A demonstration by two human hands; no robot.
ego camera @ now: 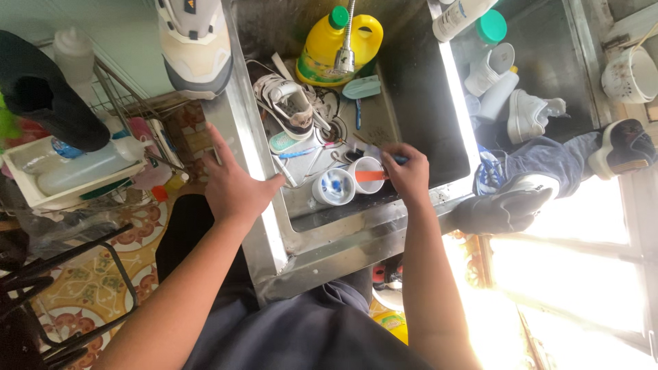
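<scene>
White cup (367, 175) with orange band in the steel sink (418, 109), my right hand (409, 175) pinching a blue-tipped tool, mostly hidden, at its rim, my left hand (233, 185) spread open on the sink edge, sneaker (291, 106) behind, glare washing out lower right.

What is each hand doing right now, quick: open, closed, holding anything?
Left hand: open, fingers spread, resting on the sink rim, holding nothing.
Right hand: closed around a blue-handled brush above a white cup.
</scene>
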